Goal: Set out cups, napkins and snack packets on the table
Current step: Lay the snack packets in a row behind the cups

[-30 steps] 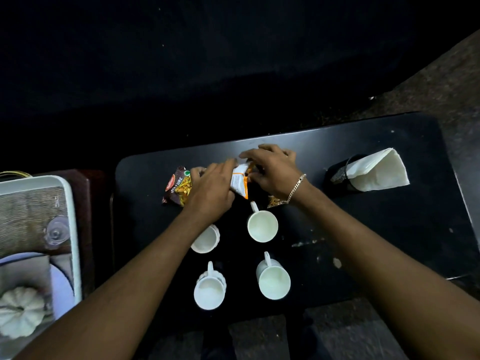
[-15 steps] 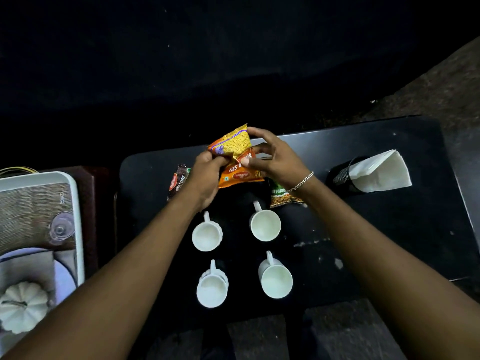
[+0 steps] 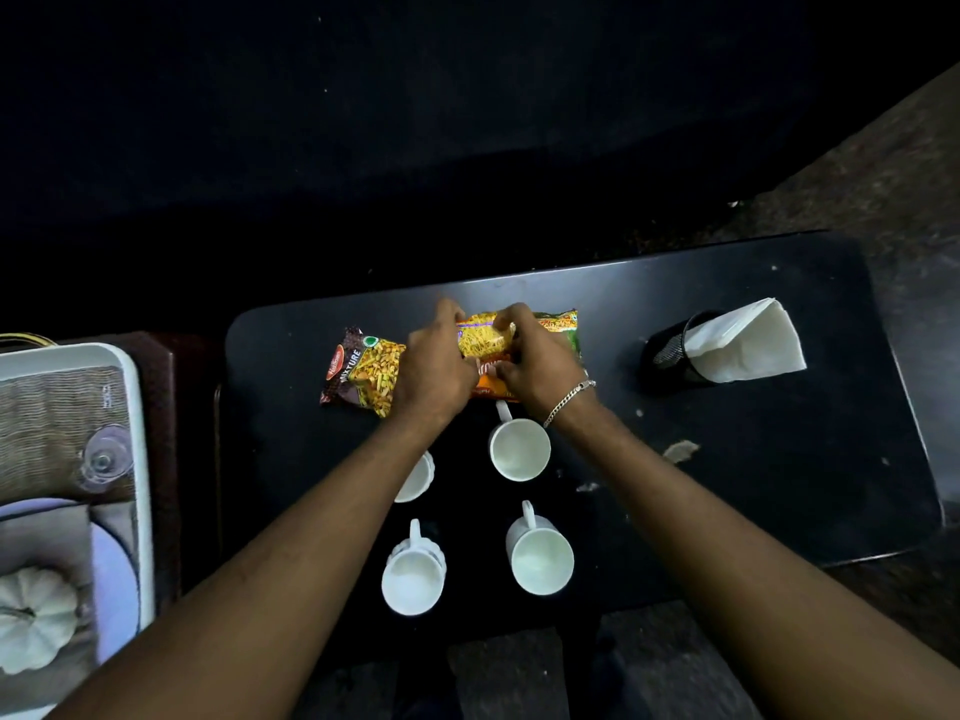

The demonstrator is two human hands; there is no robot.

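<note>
Several white cups stand in a square on the black table (image 3: 753, 485): one (image 3: 519, 449) at the back right, one (image 3: 415, 478) partly under my left forearm, two in front (image 3: 413, 576) (image 3: 540, 558). A brown mixture packet (image 3: 358, 371) lies flat at the back left. My left hand (image 3: 434, 366) and my right hand (image 3: 537, 363) both grip a yellow snack packet (image 3: 483, 340) low over the table, with an orange packet (image 3: 491, 389) under it and a green-edged one (image 3: 563, 327) behind. White napkins (image 3: 743, 345) stick out of a black mesh holder (image 3: 670, 356) at the right.
A white tray (image 3: 135, 407) on a side stand at the left carries a woven mat, an upturned glass (image 3: 104, 457), a plate and a small white pumpkin (image 3: 31, 621). Crumbs and smears mark the table right of the cups. The table's front edge runs just below the near cups.
Both hands lifted the yellow and orange packets off the table, then brought them back down and slightly right. The brown mixture packet is now uncovered at the left.
</note>
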